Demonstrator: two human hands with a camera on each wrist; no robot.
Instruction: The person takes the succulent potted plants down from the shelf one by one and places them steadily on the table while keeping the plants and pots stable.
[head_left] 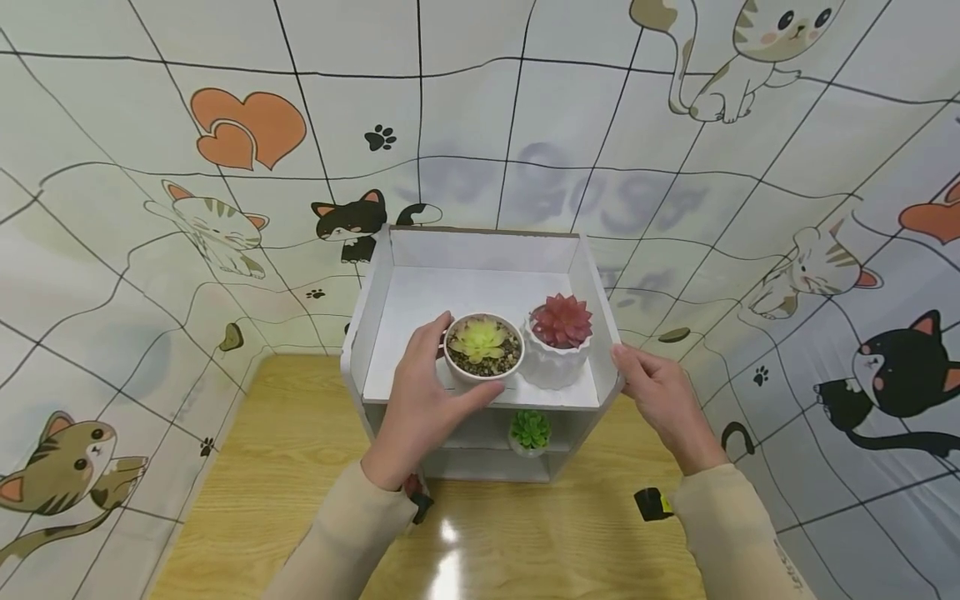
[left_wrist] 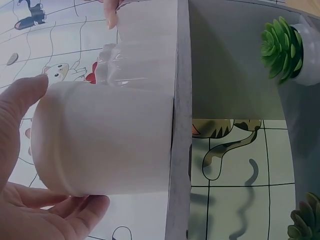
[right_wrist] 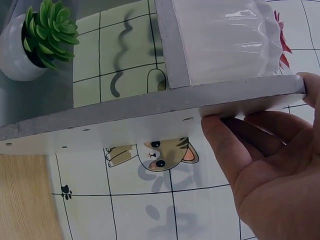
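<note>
My left hand [head_left: 431,392] grips a white pot [left_wrist: 105,140] holding a yellow-green succulent [head_left: 480,340] in gravel, thumb on one side and fingers on the other. The pot is upright at the front of the top tier of a small white shelf [head_left: 480,283]. Right beside it stands a scalloped white pot [head_left: 555,367] with a red succulent [head_left: 561,321]. My right hand [head_left: 660,392] holds the front edge of the shelf's right side panel [right_wrist: 150,107], its fingers against the outer face.
On a lower tier sits a green succulent [head_left: 530,429] in a white pot; another green plant [left_wrist: 306,220] shows at the left wrist view's corner. The shelf stands on a wood-grain table [head_left: 285,450] against a cat-print cloth [head_left: 465,108]. A black object [head_left: 652,504] is beside the right sleeve.
</note>
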